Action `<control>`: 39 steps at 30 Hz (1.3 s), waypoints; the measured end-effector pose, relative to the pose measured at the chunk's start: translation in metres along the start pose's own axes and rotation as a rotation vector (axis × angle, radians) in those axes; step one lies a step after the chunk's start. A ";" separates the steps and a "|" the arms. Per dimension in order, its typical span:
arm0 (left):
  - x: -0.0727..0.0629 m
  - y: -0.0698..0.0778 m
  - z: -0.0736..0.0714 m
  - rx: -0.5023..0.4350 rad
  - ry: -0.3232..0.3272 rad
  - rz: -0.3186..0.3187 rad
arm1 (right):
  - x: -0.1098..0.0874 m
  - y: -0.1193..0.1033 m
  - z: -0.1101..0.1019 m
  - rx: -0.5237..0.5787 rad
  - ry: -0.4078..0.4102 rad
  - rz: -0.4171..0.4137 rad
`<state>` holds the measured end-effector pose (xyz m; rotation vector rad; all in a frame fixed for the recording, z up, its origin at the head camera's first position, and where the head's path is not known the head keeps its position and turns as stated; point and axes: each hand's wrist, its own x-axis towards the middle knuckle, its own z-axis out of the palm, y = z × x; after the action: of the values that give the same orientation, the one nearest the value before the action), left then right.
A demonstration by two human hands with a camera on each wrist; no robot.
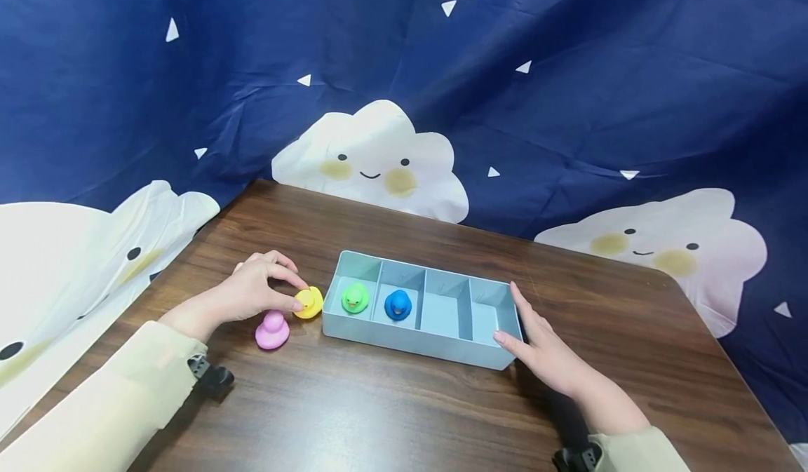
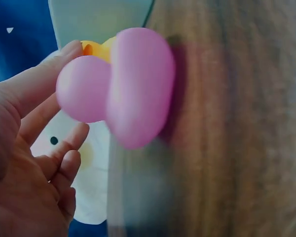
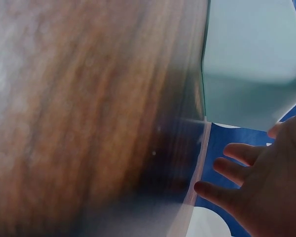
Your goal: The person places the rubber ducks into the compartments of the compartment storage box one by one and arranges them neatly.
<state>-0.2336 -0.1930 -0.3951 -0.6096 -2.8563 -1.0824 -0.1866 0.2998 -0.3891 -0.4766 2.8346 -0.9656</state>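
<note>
Thumb and forefinger of my left hand (image 1: 261, 290) pinch a yellow rubber duck (image 1: 309, 302) just left of a pale blue divided box (image 1: 413, 344). A pink rubber duck (image 1: 273, 330) sits on the table below that hand; in the left wrist view the pink duck (image 2: 140, 89) hides most of the yellow one (image 2: 91, 48). Inside the box, a green duck (image 1: 355, 298) occupies the leftmost compartment and a blue duck (image 1: 398, 305) the one beside it. At the box's right end rests my right hand (image 1: 546, 349), fingers fairly straight, thumb at the front rim and forefinger by the back corner.
The box stands on a brown wooden table (image 1: 391, 409), its two right compartments holding nothing. Behind the table hangs a dark blue cloth (image 1: 353, 37) with white clouds. Dark wrist cameras (image 1: 214, 381) are strapped at both sleeves.
</note>
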 end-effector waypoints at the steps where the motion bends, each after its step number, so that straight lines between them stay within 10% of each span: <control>1: 0.000 0.000 -0.002 -0.002 0.010 -0.008 | 0.000 0.000 0.000 0.002 -0.002 0.003; 11: 0.006 0.019 -0.034 -0.031 0.134 0.021 | 0.001 -0.001 0.001 0.017 -0.016 0.028; 22: 0.020 0.072 -0.068 -0.078 0.218 0.051 | 0.000 -0.004 -0.002 0.019 -0.018 0.018; 39: 0.060 0.129 -0.017 -0.084 0.076 0.016 | -0.001 -0.004 -0.003 0.032 -0.036 0.031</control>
<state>-0.2434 -0.0946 -0.2909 -0.5810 -2.7497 -1.2008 -0.1857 0.2986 -0.3838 -0.4408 2.7819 -0.9852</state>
